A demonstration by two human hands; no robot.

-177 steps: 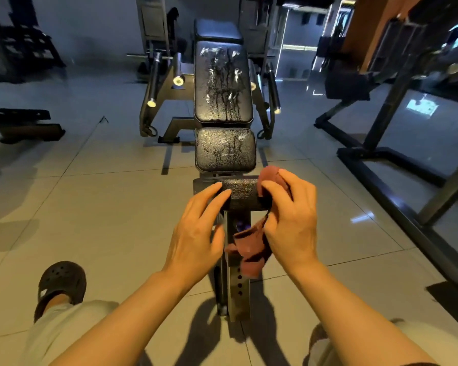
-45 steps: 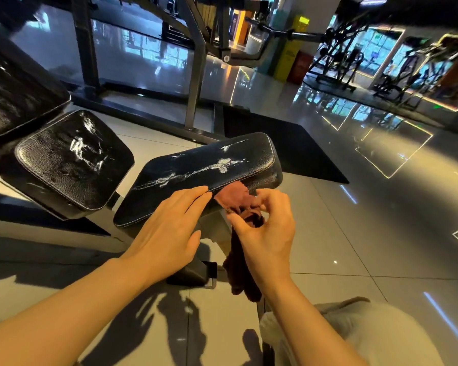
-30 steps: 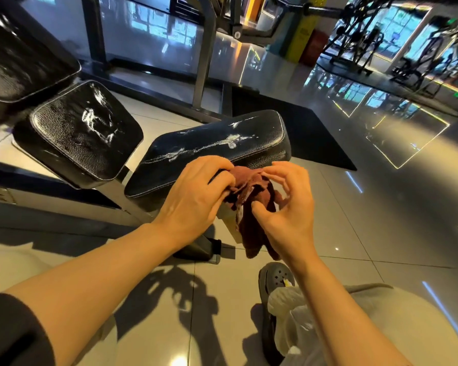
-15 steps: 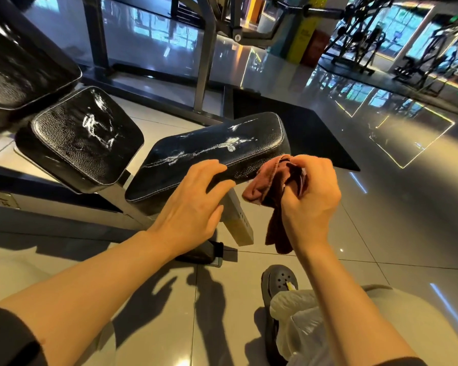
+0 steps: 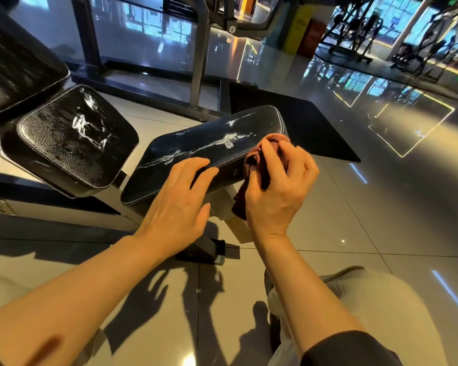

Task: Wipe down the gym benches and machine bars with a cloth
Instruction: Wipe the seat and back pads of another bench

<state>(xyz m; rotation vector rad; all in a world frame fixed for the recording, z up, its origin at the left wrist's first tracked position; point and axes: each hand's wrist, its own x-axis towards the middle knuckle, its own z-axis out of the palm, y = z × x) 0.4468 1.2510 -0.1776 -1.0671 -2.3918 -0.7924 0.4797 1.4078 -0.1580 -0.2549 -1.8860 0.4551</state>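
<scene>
A glossy grey tiled floor (image 5: 381, 207) spreads under a black metal machine frame (image 5: 197, 62) at the far side. The black padded leather bench (image 5: 72, 138) lies left, white cracks across its seat. Its narrow black end pad (image 5: 196, 151) sits just right of that seat. The left hand (image 5: 177, 204) rests on the pad's near edge, fingers spread and straight. The right hand (image 5: 278, 188) pinches a bunched dark red cloth (image 5: 254, 157) against the pad's right end.
</scene>
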